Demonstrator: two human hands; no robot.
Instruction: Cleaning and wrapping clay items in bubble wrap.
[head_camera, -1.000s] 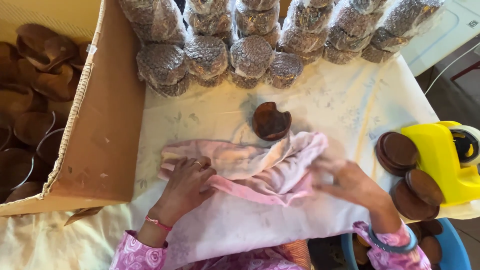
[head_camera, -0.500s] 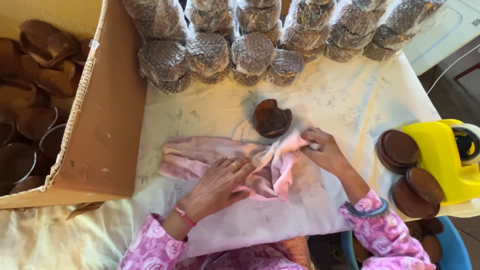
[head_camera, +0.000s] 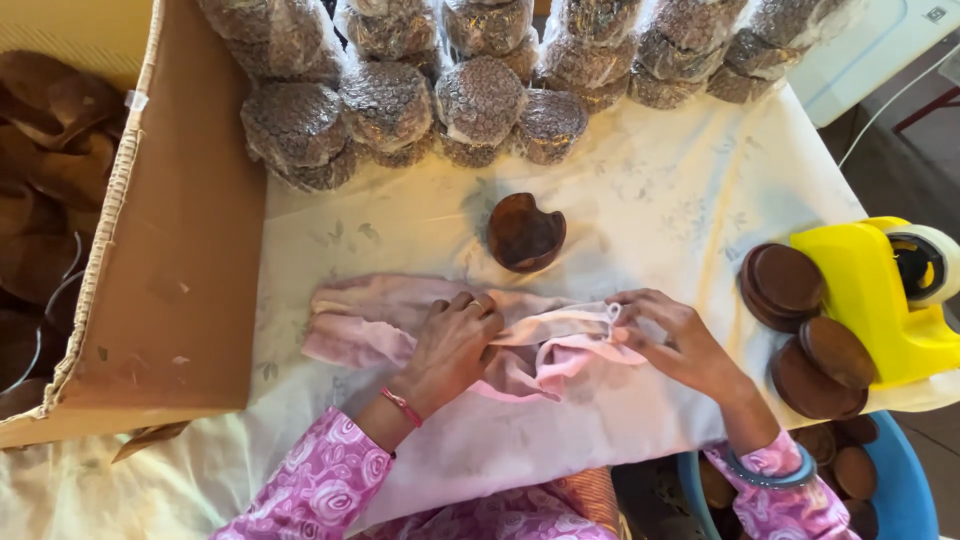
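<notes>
A crumpled pink cloth (head_camera: 370, 320) lies on the white sheet-covered table (head_camera: 660, 200) in front of me. My left hand (head_camera: 452, 340) presses down on its middle, fingers curled into the folds. My right hand (head_camera: 668, 335) pinches the cloth's right end between thumb and fingers. Just beyond the cloth sits a small dark wooden bowl (head_camera: 523, 232) with a notched rim, untouched.
Several bubble-wrapped bundles (head_camera: 385, 105) are piled along the far edge. A cardboard box (head_camera: 170, 260) of dark wooden pieces stands at left. At right are stacked round wooden discs (head_camera: 790, 285), a yellow tape dispenser (head_camera: 880, 300) and a blue tub (head_camera: 900, 490) below.
Both hands have gathered the cloth inward into a tighter roll. My right hand moved down and right, away from the bowl; my left shifted slightly right along the cloth.
</notes>
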